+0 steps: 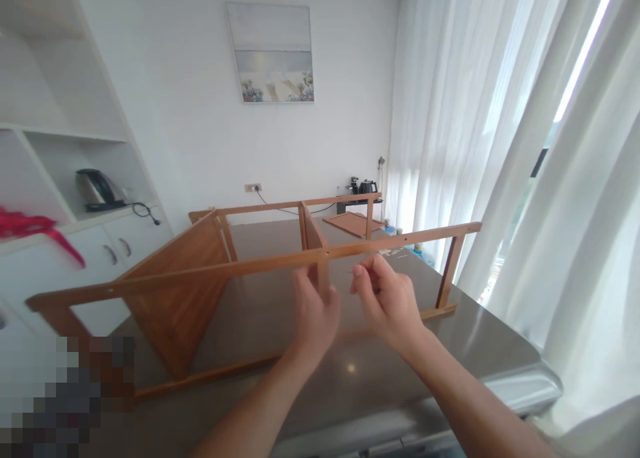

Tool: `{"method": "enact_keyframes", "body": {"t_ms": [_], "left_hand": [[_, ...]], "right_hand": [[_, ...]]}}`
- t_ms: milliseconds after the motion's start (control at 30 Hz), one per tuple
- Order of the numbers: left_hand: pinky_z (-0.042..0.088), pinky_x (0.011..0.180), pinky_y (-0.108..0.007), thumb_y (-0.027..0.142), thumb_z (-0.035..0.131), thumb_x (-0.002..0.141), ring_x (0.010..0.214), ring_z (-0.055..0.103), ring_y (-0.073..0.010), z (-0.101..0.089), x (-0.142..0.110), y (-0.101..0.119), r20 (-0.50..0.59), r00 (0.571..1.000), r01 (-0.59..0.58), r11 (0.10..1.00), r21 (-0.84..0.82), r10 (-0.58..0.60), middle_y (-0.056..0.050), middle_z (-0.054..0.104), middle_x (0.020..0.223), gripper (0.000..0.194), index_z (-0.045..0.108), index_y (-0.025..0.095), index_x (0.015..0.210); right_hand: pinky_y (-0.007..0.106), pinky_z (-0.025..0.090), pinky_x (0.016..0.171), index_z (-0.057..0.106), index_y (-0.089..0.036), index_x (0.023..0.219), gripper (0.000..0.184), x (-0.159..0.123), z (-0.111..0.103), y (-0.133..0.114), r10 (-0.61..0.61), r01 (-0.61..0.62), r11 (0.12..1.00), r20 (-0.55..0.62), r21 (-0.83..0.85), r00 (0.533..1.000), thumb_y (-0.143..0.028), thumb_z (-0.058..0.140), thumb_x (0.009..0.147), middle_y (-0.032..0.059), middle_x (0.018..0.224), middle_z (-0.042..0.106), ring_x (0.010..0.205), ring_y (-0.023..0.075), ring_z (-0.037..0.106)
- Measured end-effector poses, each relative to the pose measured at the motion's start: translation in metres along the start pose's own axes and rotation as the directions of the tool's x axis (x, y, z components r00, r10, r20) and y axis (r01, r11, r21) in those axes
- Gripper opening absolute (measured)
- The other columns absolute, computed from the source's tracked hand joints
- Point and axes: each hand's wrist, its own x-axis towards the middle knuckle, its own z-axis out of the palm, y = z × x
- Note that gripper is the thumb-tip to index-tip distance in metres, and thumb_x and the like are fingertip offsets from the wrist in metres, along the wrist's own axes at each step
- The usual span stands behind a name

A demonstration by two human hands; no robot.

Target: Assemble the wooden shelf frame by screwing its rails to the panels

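Right hand (387, 301) has a nice tight fingertip pinch on a tiny thin bit (356, 272), too small to make out, which suits something that fiddly. Left hand (314, 318) sits loosely curled right at the wooden frame (400, 239), which is on the desk (350, 391); can't tell if it's gripping.

so this grey countertop (360, 405) is carrying everything, rounded metal edge along the near side. right under the pinch of the right hand (387, 305) sits a wooden frame (210, 371), lying on its side with its bottom rail on the top. way past the grip there's a flat wooden panel (353, 224), and a few small bottles (390, 229) off further right.
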Motion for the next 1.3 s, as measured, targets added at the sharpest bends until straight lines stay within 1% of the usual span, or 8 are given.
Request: {"method": "enact_keyframes", "body": {"t_ms": [167,333,467,633,800,1033,1167,1300], "left_hand": [[0.042,0.113,-0.052,0.023,0.068,0.081,0.125,0.058,-0.0324,-0.012,0.025,0.014,0.055,0.989,-0.147,0.975,0.169,0.139,-0.015,0.061,0.121,0.042,0.049,0.018,0.119],[0.053,0.098,-0.048,0.023,0.065,0.079,0.107,0.068,-0.0319,-0.008,0.028,0.015,0.004,0.996,-0.087,0.961,0.262,0.089,-0.013,0.067,0.104,0.031,0.054,0.019,0.108],[0.055,0.093,-0.048,0.019,0.063,0.072,0.099,0.070,-0.0334,-0.004,0.028,0.015,-0.067,0.991,-0.086,0.931,0.354,0.117,-0.013,0.069,0.095,0.025,0.057,0.019,0.096],[0.055,0.096,-0.046,0.014,0.061,0.071,0.103,0.070,-0.0320,-0.001,0.028,0.015,-0.100,0.989,-0.074,0.940,0.332,0.113,-0.013,0.071,0.100,0.031,0.058,0.018,0.101],[0.054,0.099,-0.045,0.013,0.061,0.070,0.106,0.069,-0.0314,0.001,0.028,0.016,-0.107,0.987,-0.082,0.948,0.307,0.120,-0.012,0.071,0.101,0.035,0.058,0.019,0.104],[0.057,0.089,-0.046,0.015,0.064,0.069,0.093,0.071,-0.0305,-0.002,0.031,0.017,-0.087,0.994,-0.038,0.945,0.326,0.070,-0.008,0.069,0.090,0.025,0.056,0.020,0.093],[0.058,0.081,-0.049,0.017,0.066,0.068,0.089,0.071,-0.0342,-0.004,0.032,0.016,-0.065,0.997,-0.009,0.949,0.316,0.031,-0.009,0.068,0.086,0.024,0.054,0.021,0.088],[0.058,0.081,-0.047,0.017,0.068,0.070,0.094,0.071,-0.0338,-0.007,0.033,0.017,-0.068,0.997,-0.028,0.960,0.279,0.049,-0.010,0.070,0.091,0.027,0.057,0.021,0.093]], "right_hand": [[0.020,0.036,0.051,0.048,-0.023,0.084,0.019,-0.008,0.021,0.019,-0.079,0.088,0.995,-0.154,0.048,0.985,-0.030,0.052,0.101,-0.0074,0.058,0.058,0.045,0.0081,0.052],[0.018,0.033,0.048,0.046,-0.024,0.083,0.017,-0.015,0.032,0.033,-0.113,0.135,0.984,-0.177,0.119,0.978,-0.024,0.052,0.099,-0.0106,0.055,0.048,0.043,0.0062,0.044],[0.018,0.034,0.048,0.046,-0.024,0.083,0.018,-0.022,0.031,0.038,-0.053,0.081,0.979,-0.152,0.186,0.987,-0.025,0.051,0.100,-0.0101,0.054,0.050,0.043,0.0062,0.045],[0.019,0.036,0.047,0.049,-0.023,0.082,0.021,-0.027,0.029,0.044,0.027,0.009,0.971,-0.145,0.239,0.989,-0.028,0.052,0.102,-0.0072,0.055,0.059,0.042,0.0070,0.049],[0.020,0.037,0.048,0.050,-0.024,0.090,0.014,-0.027,0.030,0.039,0.030,0.001,0.965,-0.118,0.261,0.993,-0.028,0.051,0.103,-0.0064,0.061,0.063,0.045,0.0074,0.051],[0.019,0.034,0.046,0.049,-0.024,0.094,0.010,-0.025,0.034,0.029,0.027,0.006,0.959,-0.113,0.285,0.993,-0.028,0.054,0.102,-0.0107,0.056,0.050,0.043,0.0069,0.045],[0.020,0.034,0.046,0.049,-0.024,0.094,0.010,-0.026,0.037,0.026,0.019,0.017,0.948,-0.108,0.317,0.994,-0.028,0.055,0.102,-0.0101,0.056,0.051,0.043,0.0076,0.045],[0.021,0.035,0.046,0.051,-0.024,0.096,0.008,-0.019,0.033,0.019,-0.014,0.052,0.961,-0.141,0.270,0.990,-0.027,0.057,0.101,-0.0094,0.057,0.054,0.043,0.0080,0.046]]}}
